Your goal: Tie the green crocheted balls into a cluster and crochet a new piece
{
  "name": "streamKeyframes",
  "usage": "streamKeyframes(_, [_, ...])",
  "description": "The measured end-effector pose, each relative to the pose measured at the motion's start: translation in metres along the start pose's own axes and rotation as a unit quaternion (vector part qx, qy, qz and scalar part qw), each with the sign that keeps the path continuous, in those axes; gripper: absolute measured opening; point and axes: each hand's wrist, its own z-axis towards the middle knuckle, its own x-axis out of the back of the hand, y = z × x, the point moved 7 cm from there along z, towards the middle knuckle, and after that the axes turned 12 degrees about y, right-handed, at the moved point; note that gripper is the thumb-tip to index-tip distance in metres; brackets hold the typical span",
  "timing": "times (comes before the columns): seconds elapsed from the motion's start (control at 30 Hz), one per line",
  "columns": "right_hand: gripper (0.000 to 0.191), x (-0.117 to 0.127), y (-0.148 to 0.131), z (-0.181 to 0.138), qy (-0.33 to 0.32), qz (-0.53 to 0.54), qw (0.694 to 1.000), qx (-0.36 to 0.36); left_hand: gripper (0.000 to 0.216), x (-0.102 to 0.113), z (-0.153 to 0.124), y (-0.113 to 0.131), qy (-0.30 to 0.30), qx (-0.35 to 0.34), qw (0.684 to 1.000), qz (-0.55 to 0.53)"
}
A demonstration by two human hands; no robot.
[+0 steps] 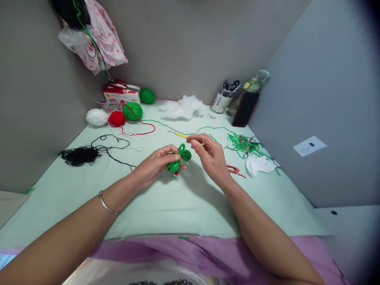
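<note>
My left hand [160, 160] is closed around a small green crocheted piece [173, 166], which has a loop on top, dark lines and a bit of red and white below. A thin, pale, needle-like sliver [185, 162] shows at its right side. Up and to the right, my right hand [207, 152] is bent with thumb and index finger close together; whatever they pinch is hidden. Just past those fingertips appears a crochet hook [180, 135] with a yellow handle, its tip pointing left. I cannot tell whether it is touched or lies behind them.
Yarn balls in white [96, 117], red [116, 118] and green [132, 111] sit back left, near a black skein [80, 155]. White stuffing [184, 107], a pen cup [222, 99], a bottle and a phone [245, 109] stand behind. Yarn scraps [245, 144] and orange-handled snips [233, 169] lie right.
</note>
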Motion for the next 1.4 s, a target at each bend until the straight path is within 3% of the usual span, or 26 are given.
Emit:
streamKeyframes(0.13, [0.023, -0.007, 0.004, 0.000, -0.092, 0.025, 0.995, -0.013, 0.016, -0.003, -0.002, -0.001, -0.037, -0.005, 0.997, 0.069])
streamKeyframes(0.27, [0.020, -0.013, 0.011, -0.004, -0.145, 0.078, 0.983, -0.080, 0.022, 0.002, 0.001, -0.001, -0.022, -0.019, 0.995, 0.100])
streamKeyframes(0.4, [0.033, -0.014, 0.009, -0.005, -0.179, 0.109, 0.971, -0.116, 0.026, 0.008, 0.002, 0.002, 0.009, -0.019, 0.994, 0.106])
streamKeyframes(0.53, [0.017, -0.016, 0.014, -0.005, -0.170, 0.124, 0.969, -0.128, 0.026, 0.008, 0.003, 0.003, 0.011, -0.022, 0.993, 0.116])
streamKeyframes(0.87, [0.009, -0.022, 0.011, -0.009, -0.209, 0.074, 0.973, -0.071, 0.025, 0.009, 0.004, 0.000, 0.002, -0.022, 0.993, 0.117])
streamKeyframes(0.97, [0.009, -0.020, 0.009, -0.006, -0.175, 0.070, 0.981, -0.055, 0.025, 0.008, 0.004, 0.000, -0.008, -0.014, 0.995, 0.100])
streamKeyframes(1.07, [0.011, -0.010, 0.018, 0.002, -0.095, 0.138, 0.981, -0.095, 0.027, 0.005, 0.003, 0.000, -0.025, 0.001, 0.996, 0.086])
streamKeyframes(1.13, [0.013, -0.003, 0.027, 0.006, -0.048, 0.201, 0.968, -0.144, 0.026, 0.003, 0.002, -0.001, -0.034, 0.008, 0.995, 0.090])
streamKeyframes(1.2, [0.017, -0.003, 0.032, 0.006, -0.044, 0.262, 0.944, -0.195, 0.023, 0.001, 0.002, -0.004, -0.042, 0.017, 0.995, 0.094])
streamKeyframes(1.3, [0.025, -0.016, 0.030, -0.003, -0.116, 0.315, 0.903, -0.269, 0.020, -0.001, 0.002, -0.010, -0.054, 0.026, 0.995, 0.081])
streamKeyframes(1.4, [0.027, -0.025, 0.022, -0.011, -0.171, 0.318, 0.885, -0.295, 0.018, -0.005, 0.000, -0.013, -0.084, 0.023, 0.992, 0.088])
